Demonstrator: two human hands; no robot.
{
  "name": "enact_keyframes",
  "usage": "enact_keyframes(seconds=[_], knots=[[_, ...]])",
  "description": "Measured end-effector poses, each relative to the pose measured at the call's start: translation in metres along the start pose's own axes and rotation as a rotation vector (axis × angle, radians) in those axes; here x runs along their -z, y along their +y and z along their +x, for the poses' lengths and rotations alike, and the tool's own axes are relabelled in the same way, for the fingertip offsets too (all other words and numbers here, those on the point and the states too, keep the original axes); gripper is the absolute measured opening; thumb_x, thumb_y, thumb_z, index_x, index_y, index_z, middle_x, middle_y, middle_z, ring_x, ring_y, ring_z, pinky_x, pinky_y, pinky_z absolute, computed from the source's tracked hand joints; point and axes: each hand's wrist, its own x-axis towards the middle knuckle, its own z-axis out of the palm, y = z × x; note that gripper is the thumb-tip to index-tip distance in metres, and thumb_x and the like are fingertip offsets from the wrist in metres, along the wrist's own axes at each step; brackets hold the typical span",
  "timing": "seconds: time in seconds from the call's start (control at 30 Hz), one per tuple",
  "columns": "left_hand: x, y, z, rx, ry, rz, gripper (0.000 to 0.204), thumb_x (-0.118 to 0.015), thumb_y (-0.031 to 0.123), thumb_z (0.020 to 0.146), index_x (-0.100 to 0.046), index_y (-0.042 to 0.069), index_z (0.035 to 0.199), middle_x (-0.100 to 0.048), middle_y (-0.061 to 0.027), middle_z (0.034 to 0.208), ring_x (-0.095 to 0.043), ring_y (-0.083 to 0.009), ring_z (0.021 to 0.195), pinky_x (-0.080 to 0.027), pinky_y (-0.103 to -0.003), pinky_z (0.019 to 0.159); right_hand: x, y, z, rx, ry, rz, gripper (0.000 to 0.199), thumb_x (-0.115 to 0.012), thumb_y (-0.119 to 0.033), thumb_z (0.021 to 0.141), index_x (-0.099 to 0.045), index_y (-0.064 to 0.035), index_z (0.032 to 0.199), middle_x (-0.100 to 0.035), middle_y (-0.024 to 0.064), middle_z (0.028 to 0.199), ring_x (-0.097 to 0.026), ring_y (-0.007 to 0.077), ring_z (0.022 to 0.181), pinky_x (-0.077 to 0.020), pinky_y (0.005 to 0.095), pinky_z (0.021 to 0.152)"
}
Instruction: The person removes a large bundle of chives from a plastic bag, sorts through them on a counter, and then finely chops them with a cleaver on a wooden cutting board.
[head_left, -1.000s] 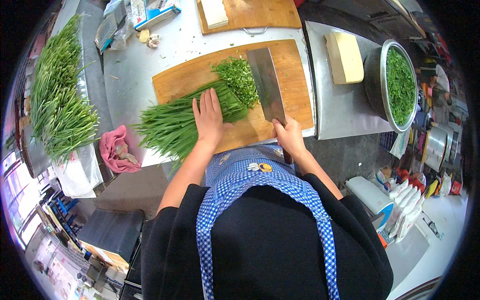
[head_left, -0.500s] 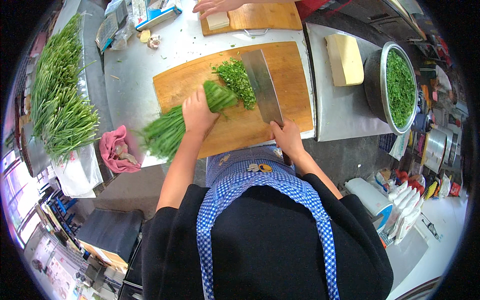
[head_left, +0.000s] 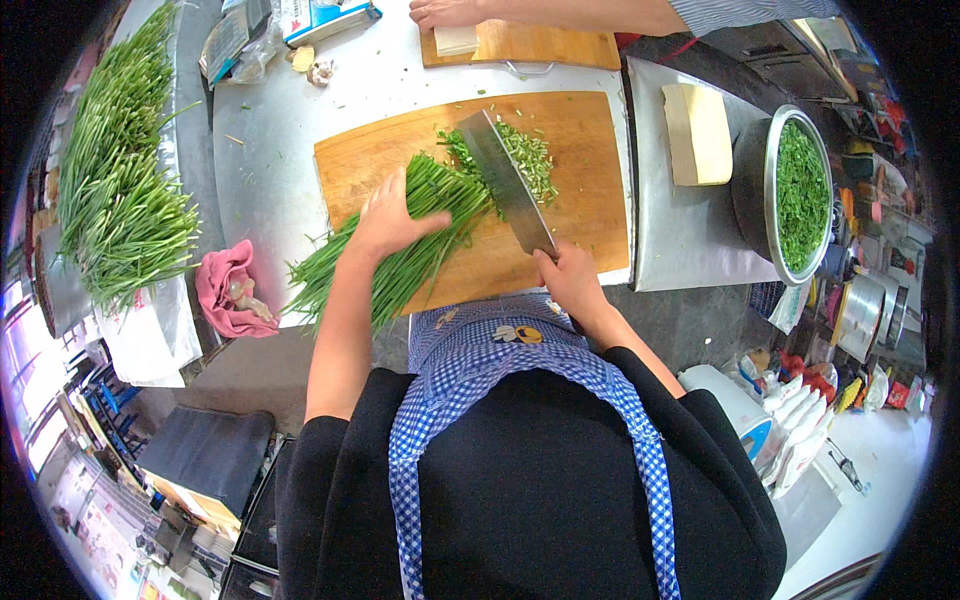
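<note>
Chives (head_left: 415,240) lie slantwise on the left half of the board (head_left: 590,205), their lower ends running past its near left corner. Well left of the board is a long pile (head_left: 125,190) of similar green stalks, with a white bag (head_left: 150,335) under its near end. A crumpled pink cloth (head_left: 225,295) sits nearer the board, off its near left corner. Beyond the board's far left corner are a yellowish lump (head_left: 302,58), a garlic bulb (head_left: 320,72) and a blue-and-white box (head_left: 330,17).

Over the board's left part, the left hand (head_left: 388,222) rests on the stalks, fingers stretched along them and thumb spread wide, well apart from the other hand. Past the board's far edge, a co-worker's hand (head_left: 445,10) is on a white block (head_left: 456,40) on the far board (head_left: 565,48). Mid-board, the cleaver (head_left: 505,180) stands against the cut ends; I cannot tell if its edge meets the wood. Chopped bits (head_left: 530,160) lie on both sides of it. At the board's near edge, the right hand (head_left: 568,278) is closed round the handle. Right of the board are a pale block (head_left: 697,135), then a pot (head_left: 752,195) filled with chopped greens (head_left: 803,195).
</note>
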Motion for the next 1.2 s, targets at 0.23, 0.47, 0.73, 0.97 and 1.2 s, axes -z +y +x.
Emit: enact_keyframes(seconds=[0.23, 0.47, 0.73, 0.97, 1.2], knots=[[-0.058, 0.037, -0.005, 0.125, 0.616, 0.270, 0.049, -0.056, 0.029, 0.082, -0.053, 0.004, 0.124, -0.057, -0.0117, 0.120, -0.052, -0.0274, 0.108, -0.037, -0.044, 0.095, 0.004, -0.020, -0.003, -0.024, -0.086, -0.194, 0.027, -0.055, -0.022, 0.089, -0.063, 0.0037, 0.086, -0.063, 0.0274, 0.081, -0.062, 0.0437, 0.077, -0.0478, 0.0518, 0.069], [-0.059, 0.037, -0.004, 0.106, 0.643, 0.263, 0.051, -0.058, 0.030, 0.080, -0.054, 0.005, 0.125, -0.056, -0.0101, 0.119, -0.052, -0.0260, 0.107, -0.036, -0.043, 0.097, -0.029, -0.018, 0.040, -0.152, -0.182, -0.428, 0.026, -0.051, -0.020, 0.090, -0.064, 0.0028, 0.087, -0.064, 0.0287, 0.086, -0.062, 0.0472, 0.079, -0.0502, 0.0530, 0.073], [-0.059, 0.035, -0.003, 0.105, 0.626, 0.263, 0.049, -0.058, 0.030, 0.081, -0.055, 0.006, 0.123, -0.056, -0.0096, 0.119, -0.051, -0.0254, 0.109, -0.035, -0.043, 0.097, -0.041, -0.019, 0.083, 0.022, 0.000, 0.003, 0.030, -0.050, -0.022, 0.091, -0.063, 0.0038, 0.099, -0.063, 0.0294, 0.088, -0.062, 0.0459, 0.085, -0.0488, 0.0511, 0.077], [-0.059, 0.036, -0.005, 0.134, 0.628, 0.270, 0.048, -0.058, 0.031, 0.081, -0.056, 0.006, 0.121, -0.058, -0.0090, 0.116, -0.052, -0.0256, 0.107, -0.036, -0.043, 0.095, -0.012, -0.016, 0.009, -0.061, -0.111, -0.363, 0.028, -0.053, -0.021, 0.089, -0.065, 0.0037, 0.092, -0.064, 0.0294, 0.080, -0.062, 0.0459, 0.079, -0.0486, 0.0503, 0.073], [-0.058, 0.035, -0.004, 0.130, 0.613, 0.267, 0.048, -0.059, 0.031, 0.080, -0.056, 0.007, 0.122, -0.058, -0.0080, 0.117, -0.052, -0.0255, 0.107, -0.036, -0.044, 0.095, -0.060, -0.027, 0.084, 0.055, -0.008, -0.239, 0.027, -0.053, -0.021, 0.089, -0.063, 0.0039, 0.090, -0.063, 0.0287, 0.079, -0.063, 0.0448, 0.080, -0.0492, 0.0495, 0.073]])
